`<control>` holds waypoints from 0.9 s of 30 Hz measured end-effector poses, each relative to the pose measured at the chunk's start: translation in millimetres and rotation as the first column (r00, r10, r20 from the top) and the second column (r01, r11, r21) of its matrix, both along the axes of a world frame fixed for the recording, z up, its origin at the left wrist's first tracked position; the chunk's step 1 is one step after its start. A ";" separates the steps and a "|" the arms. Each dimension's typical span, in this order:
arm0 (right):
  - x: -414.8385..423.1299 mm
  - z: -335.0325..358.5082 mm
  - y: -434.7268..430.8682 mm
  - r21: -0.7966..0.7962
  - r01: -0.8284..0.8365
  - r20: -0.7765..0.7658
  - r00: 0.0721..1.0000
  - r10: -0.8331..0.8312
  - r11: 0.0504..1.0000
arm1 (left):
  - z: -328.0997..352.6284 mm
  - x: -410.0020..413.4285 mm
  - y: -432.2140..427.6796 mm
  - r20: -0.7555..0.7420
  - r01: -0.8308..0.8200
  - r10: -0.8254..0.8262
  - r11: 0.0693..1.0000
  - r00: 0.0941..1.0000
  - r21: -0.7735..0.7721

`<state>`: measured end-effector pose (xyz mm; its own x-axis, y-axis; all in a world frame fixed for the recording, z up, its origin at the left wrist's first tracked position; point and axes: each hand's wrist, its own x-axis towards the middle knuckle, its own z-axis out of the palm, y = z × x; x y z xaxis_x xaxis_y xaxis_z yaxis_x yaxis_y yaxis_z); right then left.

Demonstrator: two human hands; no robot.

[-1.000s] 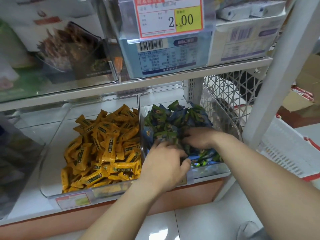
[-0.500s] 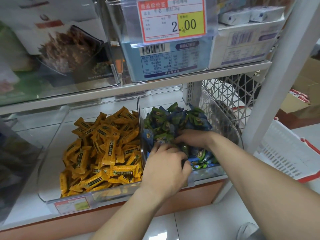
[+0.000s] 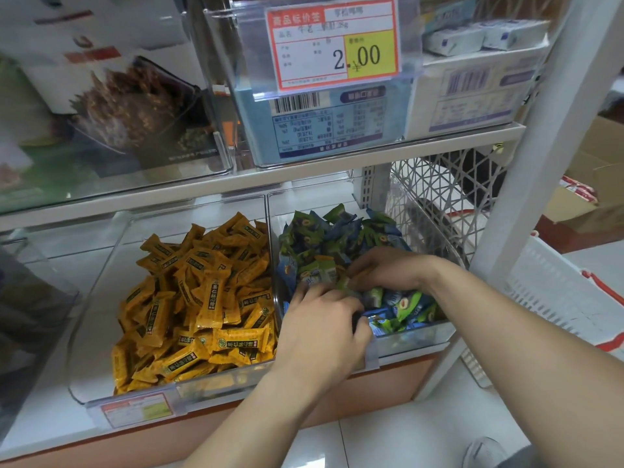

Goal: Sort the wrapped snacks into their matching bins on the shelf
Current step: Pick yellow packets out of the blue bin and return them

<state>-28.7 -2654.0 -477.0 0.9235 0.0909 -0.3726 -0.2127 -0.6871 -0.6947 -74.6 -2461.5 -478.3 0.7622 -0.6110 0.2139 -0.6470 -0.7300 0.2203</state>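
Both hands sit close together in the right clear bin (image 3: 415,339), left hand (image 3: 320,336) nearest, right hand (image 3: 388,268) behind, fingers curled down among the green and blue snacks (image 3: 324,231) (whether either pinches 1, I cannot tell). Sorting this mixed pile seems underway; next, isolate 1 wrapper and lift it clear.

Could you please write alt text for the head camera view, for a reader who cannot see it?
A person's left hand and right hand reach into a clear bin of green and blue wrapped snacks on a shop shelf. The neighbouring bin to its left holds yellow wrapped snacks.
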 end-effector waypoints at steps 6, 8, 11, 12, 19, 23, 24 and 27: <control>-6.2 18.8 -3.9 0.025 0.158 0.180 0.971 -0.160 0.987 | 0.2 3.7 -2.7 -0.015 -0.016 0.017 0.999 1.000 0.045; -9.3 24.0 -1.7 0.227 0.212 0.170 0.952 -0.253 0.951 | 2.5 5.0 -4.3 -0.049 -0.025 0.027 0.998 0.998 0.049; -11.5 31.7 3.0 0.422 0.284 0.149 0.915 -0.375 0.861 | 9.2 8.4 -6.2 -0.168 -0.088 0.068 0.989 0.983 -0.116; -12.0 34.6 4.0 0.465 0.311 0.146 0.896 -0.418 0.829 | 10.7 10.0 -6.7 -0.223 -0.133 0.086 0.970 0.971 -0.205; -27.6 52.8 19.2 0.624 0.048 0.278 0.919 -0.278 0.780 | 28.4 24.2 -2.6 -0.305 -0.220 0.005 0.705 0.952 -0.675; -29.5 58.0 24.4 0.787 0.030 0.201 0.931 -0.303 0.616 | 43.2 35.4 11.1 -0.086 -0.109 0.070 0.752 0.994 -0.650; -27.6 57.7 22.7 0.769 0.074 0.193 0.921 -0.339 0.636 | 46.6 38.4 16.3 -0.023 -0.104 0.113 0.793 0.993 -0.600; -16.3 43.9 15.7 0.386 0.249 0.371 0.840 -0.396 0.889 | 51.5 47.4 33.7 0.131 -0.151 0.224 0.896 0.966 -0.418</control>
